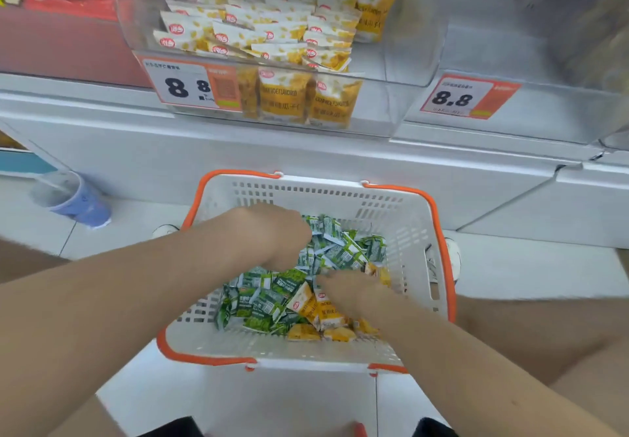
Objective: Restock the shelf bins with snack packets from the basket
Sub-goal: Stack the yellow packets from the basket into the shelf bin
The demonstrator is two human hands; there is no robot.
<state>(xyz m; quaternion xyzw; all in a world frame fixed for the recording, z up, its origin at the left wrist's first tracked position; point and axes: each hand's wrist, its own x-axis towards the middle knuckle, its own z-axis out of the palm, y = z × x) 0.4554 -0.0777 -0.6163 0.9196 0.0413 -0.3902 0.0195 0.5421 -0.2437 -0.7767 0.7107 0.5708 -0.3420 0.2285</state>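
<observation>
White floor tiles point(306, 399) lie in front of a white shelf point(238, 150). On the shelf stands a clear bin point(391, 106) with many yellow packets point(282, 96) in rows and a price tag point(183, 86) on its front. Just beside it, on the right, is a second clear bin point(544, 110) with its own price tag point(459, 98); what is inside it is too blurred to tell.

The white basket point(408, 212) with an orange rim stands on the floor below the bins. It holds a heap of green packets point(265, 300) and, at the near right, some yellow snack packets point(316, 310). Both hands are inside the basket. The left hand point(275, 232) goes down into the green packets and its fingers are hidden, so I cannot tell if it grips any. The right hand point(347, 288) lies on top of the yellow snack packets; it is blurred and I cannot tell its grip either. A purple cup point(78, 201) stands on the floor at the left.
</observation>
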